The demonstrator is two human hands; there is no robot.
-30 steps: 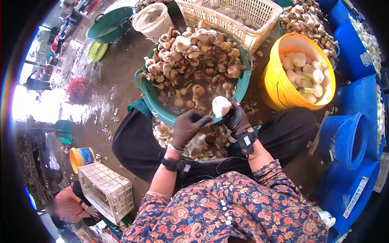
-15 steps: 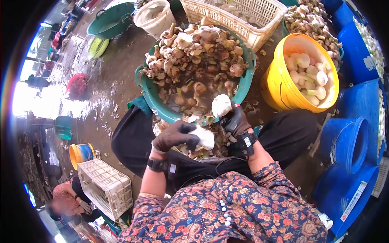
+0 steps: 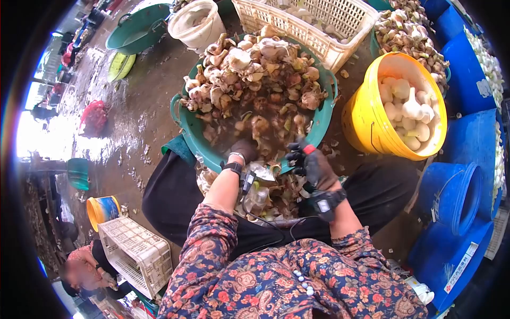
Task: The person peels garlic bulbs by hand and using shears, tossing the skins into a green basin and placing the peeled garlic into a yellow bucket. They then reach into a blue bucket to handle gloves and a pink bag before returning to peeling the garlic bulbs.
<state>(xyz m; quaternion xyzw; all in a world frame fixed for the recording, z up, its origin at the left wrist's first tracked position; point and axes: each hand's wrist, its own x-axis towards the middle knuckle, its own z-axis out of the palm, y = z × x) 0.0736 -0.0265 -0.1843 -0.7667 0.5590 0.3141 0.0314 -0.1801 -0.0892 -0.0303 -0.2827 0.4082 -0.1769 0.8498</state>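
Note:
A green basin holds brown water and a heap of unpeeled garlic bulbs. My left hand, in a dark glove, reaches down into its near side; the fingers are hidden in the murky water and garlic. My right hand, also gloved, hovers at the basin's near right rim with fingers loosely apart and nothing visible in them. Garlic skins lie in a pile between my legs, below both hands. To the right, a yellow bucket contains white peeled garlic bulbs.
A cream plastic crate and a white bucket stand behind the basin. Blue tubs line the right side. At lower left, another person sits beside a second crate. The floor is wet and littered with skins.
The white bulb has left my right hand, and a stemmed bulb now lies on top in the yellow bucket. My left hand has let go of its white piece and moved forward into the basin.

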